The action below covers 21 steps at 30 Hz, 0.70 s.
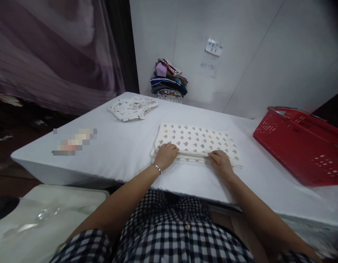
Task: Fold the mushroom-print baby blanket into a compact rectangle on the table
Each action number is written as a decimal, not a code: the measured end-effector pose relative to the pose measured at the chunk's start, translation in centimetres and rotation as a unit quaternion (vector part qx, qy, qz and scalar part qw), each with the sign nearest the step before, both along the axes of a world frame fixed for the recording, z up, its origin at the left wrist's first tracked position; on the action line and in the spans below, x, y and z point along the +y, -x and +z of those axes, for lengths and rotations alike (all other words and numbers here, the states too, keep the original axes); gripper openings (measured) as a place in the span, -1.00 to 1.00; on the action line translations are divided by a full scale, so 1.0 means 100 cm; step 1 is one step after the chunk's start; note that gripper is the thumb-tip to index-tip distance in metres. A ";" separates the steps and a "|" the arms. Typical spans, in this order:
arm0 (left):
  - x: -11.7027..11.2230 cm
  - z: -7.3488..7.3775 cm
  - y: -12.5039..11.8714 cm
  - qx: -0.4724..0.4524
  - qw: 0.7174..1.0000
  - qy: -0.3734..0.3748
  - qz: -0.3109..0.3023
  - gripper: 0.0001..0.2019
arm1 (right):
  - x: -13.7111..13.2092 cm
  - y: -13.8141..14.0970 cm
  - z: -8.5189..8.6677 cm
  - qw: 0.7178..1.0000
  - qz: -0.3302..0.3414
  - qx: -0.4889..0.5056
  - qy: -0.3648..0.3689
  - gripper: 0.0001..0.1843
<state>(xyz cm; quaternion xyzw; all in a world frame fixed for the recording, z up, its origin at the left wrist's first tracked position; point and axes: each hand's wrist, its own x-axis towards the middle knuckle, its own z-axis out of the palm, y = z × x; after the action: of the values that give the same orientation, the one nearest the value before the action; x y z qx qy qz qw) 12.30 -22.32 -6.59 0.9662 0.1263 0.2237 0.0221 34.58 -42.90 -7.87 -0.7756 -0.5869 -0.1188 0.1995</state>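
Observation:
A white cloth printed with small grey, red, yellow and green mushroom-like shapes (196, 137) lies folded in layers on the white-covered table. My left hand (166, 156) grips its front edge near the left end, fingers curled over the fold. My right hand (221, 163) pinches the same edge farther right, thumb and fingers closed on the upper layers. Below the held edge, a lower layer of the cloth shows. Farther back on the left, a white printed garment with gathered fabric (132, 109) lies crumpled, apart from both hands.
To the right stands a red plastic basket (300, 146). A stack of folded clothes (169, 80) rises behind the table's back edge, by the wall. A blurred-out item (75, 142) lies on the left of the white tablecloth (111, 153). A white bin (62, 219) sits below left.

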 end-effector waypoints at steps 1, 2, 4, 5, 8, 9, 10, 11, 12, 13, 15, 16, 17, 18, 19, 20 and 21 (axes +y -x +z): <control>0.000 -0.001 0.000 0.003 1.000 -0.014 0.000 -0.79 | 0.001 0.001 -0.001 1.000 -0.007 -0.008 0.006 -0.64; -0.001 -0.003 0.000 0.011 1.000 -0.026 -0.003 -0.80 | 0.001 0.001 -0.002 1.000 -0.007 -0.017 0.017 -0.65; -0.003 -0.008 0.002 0.029 0.999 -0.042 -0.014 -0.82 | 0.000 0.004 -0.005 0.999 0.007 -0.030 0.037 -0.66; -0.004 -0.010 0.003 0.036 0.998 -0.047 -0.017 -0.82 | -0.001 0.005 -0.007 0.998 0.014 -0.035 0.041 -0.65; -0.006 -0.012 0.006 0.042 0.997 -0.058 -0.010 -0.82 | -0.003 0.008 -0.008 0.998 0.024 -0.041 0.039 -0.65; -0.007 -0.011 0.007 0.040 0.997 -0.063 -0.007 -0.83 | -0.004 0.008 -0.008 0.998 0.028 -0.040 0.039 -0.65; -0.007 -0.010 0.007 0.036 0.997 -0.068 -0.004 -0.83 | -0.004 0.007 -0.007 0.998 0.031 -0.038 0.038 -0.65; -0.006 -0.009 0.007 0.030 0.997 -0.075 -0.002 -0.82 | -0.003 0.006 -0.006 0.998 0.032 -0.037 0.035 -0.65; -0.006 -0.008 0.007 0.022 0.996 -0.081 0.001 -0.82 | -0.003 0.006 -0.006 0.998 0.030 -0.041 0.031 -0.66; -0.005 -0.007 0.007 0.012 0.996 -0.088 0.004 -0.82 | -0.002 0.005 -0.006 0.998 0.024 -0.049 0.023 -0.66; -0.003 -0.006 0.006 0.001 0.995 -0.098 0.006 -0.82 | 0.000 0.003 -0.006 0.997 0.013 -0.078 0.001 -0.68; -0.003 -0.007 0.005 0.002 0.995 -0.101 0.005 -0.83 | 0.001 0.004 -0.007 0.995 0.013 -0.094 -0.007 -0.68; -0.003 -0.007 0.005 0.008 0.994 -0.105 0.003 -0.84 | 0.001 0.004 -0.008 0.994 0.017 -0.109 -0.013 -0.69; -0.003 -0.008 0.005 0.015 0.994 -0.109 0.001 -0.86 | 0.002 0.005 -0.008 0.993 0.024 -0.119 -0.014 -0.69; -0.004 -0.009 0.004 0.022 0.993 -0.114 0.001 -0.86 | 0.002 0.006 -0.009 0.992 0.032 -0.126 -0.012 -0.70; -0.005 -0.010 0.004 0.028 0.992 -0.121 0.002 -0.86 | 0.002 0.007 -0.009 0.991 0.038 -0.129 -0.006 -0.70; -0.006 -0.010 0.005 0.032 0.991 -0.127 0.005 -0.85 | 0.002 0.008 -0.010 0.991 0.041 -0.129 0.000 -0.71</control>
<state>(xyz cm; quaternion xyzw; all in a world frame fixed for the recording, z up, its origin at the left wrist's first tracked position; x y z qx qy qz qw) 11.84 -22.87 -7.58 0.9672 0.1023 0.2067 -0.1064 33.83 -42.70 -8.83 -0.7292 -0.6388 -0.2099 0.1272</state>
